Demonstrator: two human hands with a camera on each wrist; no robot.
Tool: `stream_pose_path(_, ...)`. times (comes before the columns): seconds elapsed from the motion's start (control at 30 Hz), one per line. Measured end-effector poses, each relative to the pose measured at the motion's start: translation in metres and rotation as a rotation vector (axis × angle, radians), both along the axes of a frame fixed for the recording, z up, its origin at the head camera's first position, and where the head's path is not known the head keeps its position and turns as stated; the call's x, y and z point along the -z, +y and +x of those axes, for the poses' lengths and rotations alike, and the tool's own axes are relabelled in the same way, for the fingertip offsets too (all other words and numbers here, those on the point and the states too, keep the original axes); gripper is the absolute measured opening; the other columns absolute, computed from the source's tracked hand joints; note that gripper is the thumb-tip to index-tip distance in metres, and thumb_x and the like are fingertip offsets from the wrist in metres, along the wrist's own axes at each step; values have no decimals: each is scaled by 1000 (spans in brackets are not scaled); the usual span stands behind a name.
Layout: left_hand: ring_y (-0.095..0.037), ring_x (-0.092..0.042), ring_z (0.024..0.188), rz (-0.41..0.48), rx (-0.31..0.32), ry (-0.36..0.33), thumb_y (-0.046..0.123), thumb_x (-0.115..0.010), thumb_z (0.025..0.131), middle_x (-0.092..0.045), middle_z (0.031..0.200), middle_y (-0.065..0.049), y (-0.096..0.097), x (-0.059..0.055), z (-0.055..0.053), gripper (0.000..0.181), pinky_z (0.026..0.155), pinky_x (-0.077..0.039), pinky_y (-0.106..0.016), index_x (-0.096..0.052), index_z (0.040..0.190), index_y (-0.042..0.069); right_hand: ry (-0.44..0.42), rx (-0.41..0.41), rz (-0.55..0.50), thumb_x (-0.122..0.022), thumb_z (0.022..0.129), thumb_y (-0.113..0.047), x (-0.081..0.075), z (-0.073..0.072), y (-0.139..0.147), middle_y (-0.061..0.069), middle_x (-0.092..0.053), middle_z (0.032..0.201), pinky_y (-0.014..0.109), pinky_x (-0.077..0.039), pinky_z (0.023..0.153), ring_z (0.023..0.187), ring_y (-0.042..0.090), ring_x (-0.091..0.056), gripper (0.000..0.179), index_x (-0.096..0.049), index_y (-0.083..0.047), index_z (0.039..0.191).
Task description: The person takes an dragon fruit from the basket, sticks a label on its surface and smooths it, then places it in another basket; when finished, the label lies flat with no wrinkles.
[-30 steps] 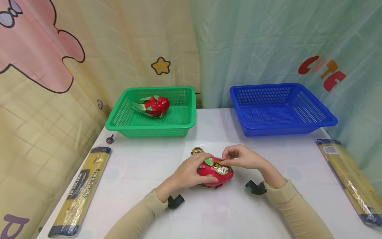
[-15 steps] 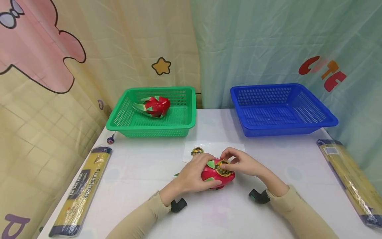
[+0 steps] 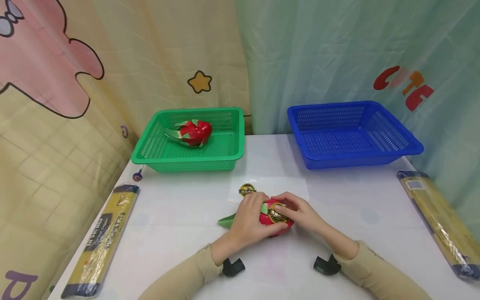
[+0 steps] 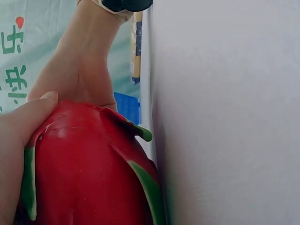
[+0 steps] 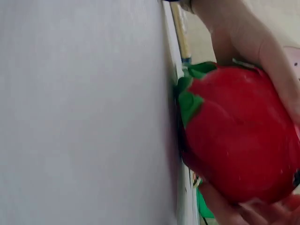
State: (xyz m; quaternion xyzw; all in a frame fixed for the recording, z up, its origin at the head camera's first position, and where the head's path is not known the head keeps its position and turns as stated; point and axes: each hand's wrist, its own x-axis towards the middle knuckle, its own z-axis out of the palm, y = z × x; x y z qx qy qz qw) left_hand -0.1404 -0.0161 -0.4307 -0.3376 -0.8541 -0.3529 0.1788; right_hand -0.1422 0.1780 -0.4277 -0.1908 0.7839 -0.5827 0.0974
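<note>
A red dragon fruit with green-tipped scales lies on its side at the middle of the white table. My left hand grips its leafy half, the thumb along the near side. A green leaf tip sticks out to the left of that hand. On the fruit's upper face sits a round black-and-gold sticker. My right hand holds the other end, thumb on the sticker, fingers behind the fruit. In the right wrist view, the smooth red underside shows between both hands.
Behind the hands lies a white sheet bearing another round sticker. A green basket at the back left contains a second dragon fruit; a blue basket stands back right. Long yellow packets flank both sides, with a lollipop at left.
My right hand has gone from pinching the sticker's edge to wrapping the fruit's end, thumb on the sticker. My left hand has shifted slightly right, and the leaf tip has come into sight.
</note>
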Motion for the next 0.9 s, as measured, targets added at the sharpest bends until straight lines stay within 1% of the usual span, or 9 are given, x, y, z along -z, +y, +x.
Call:
stream_pose_path(0.17, -16, -49, 93, 9, -39, 89, 59, -77, 63, -53, 98, 0, 2, 5, -1, 68, 77, -41, -30, -51, 102, 10, 34, 159, 2, -59, 93, -18, 0, 5, -13, 10, -64, 111, 25, -47, 80, 95, 15, -60, 23, -63, -5, 112)
stream_pose_path(0.27, -16, -49, 94, 17, -40, 125, 62, -76, 63, -53, 100, -1, 3, 9, -1, 71, 78, -41, -29, -51, 103, 9, 64, 230, -5, -58, 94, -18, 1, 9, -17, 8, -67, 106, 24, -48, 75, 90, 14, -61, 20, -65, -6, 109)
stream_pose_path(0.33, -17, -49, 95, 21, -38, 141, 69, -71, 63, -53, 101, -2, 4, 11, -1, 75, 79, -41, -30, -52, 103, 9, 97, 269, -2, -56, 95, -18, 2, 12, -19, 6, -68, 103, 23, -49, 71, 86, 13, -60, 19, -66, -7, 107)
stream_pose_path(0.4, -17, -49, 95, 24, -39, 150, 73, -61, 71, -54, 102, -3, 5, 12, 0, 73, 79, -41, -31, -52, 103, 8, 131, 306, 6, -52, 97, -18, 5, 13, -19, 5, -68, 101, 23, -48, 68, 84, 12, -59, 20, -67, -7, 106)
stream_pose_path(0.5, -19, -51, 96, 44, -56, 148, 64, -45, 88, -56, 100, -3, 6, 12, 0, 59, 81, -42, -32, -54, 102, 8, 172, 326, 13, -45, 101, -19, 8, 14, -20, 4, -68, 104, 22, -49, 75, 90, 10, -59, 26, -67, -6, 108)
stream_pose_path(0.57, -19, -52, 95, 68, -78, 138, 49, -40, 96, -57, 98, -4, 7, 12, -1, 44, 81, -43, -32, -55, 100, 8, 166, 310, 6, -39, 103, -21, 8, 14, -22, 4, -67, 108, 23, -47, 82, 97, 10, -58, 32, -65, -5, 113)
stream_pose_path(0.63, -19, -53, 93, 86, -96, 139, 35, -39, 98, -58, 96, -4, 7, 11, -2, 32, 81, -43, -32, -55, 98, 7, 146, 270, -2, -36, 103, -23, 9, 16, -23, 5, -64, 113, 23, -45, 88, 103, 12, -56, 33, -60, -5, 118)
stream_pose_path(0.73, -18, -52, 88, 95, -110, 159, 24, -41, 95, -57, 92, -3, 8, 11, -3, 22, 76, -42, -31, -55, 95, 7, 119, 235, -13, -42, 101, -24, 10, 17, -27, 5, -61, 117, 24, -44, 89, 105, 14, -55, 29, -55, -8, 121)
stream_pose_path(0.9, -17, -48, 80, 84, -119, 189, 17, -38, 96, -54, 87, -1, 9, 9, -5, 18, 69, -37, -27, -52, 89, 9, 179, 287, -19, -47, 99, -20, 13, 17, -33, 1, -63, 116, 24, -45, 85, 103, 12, -57, 21, -57, -11, 116)
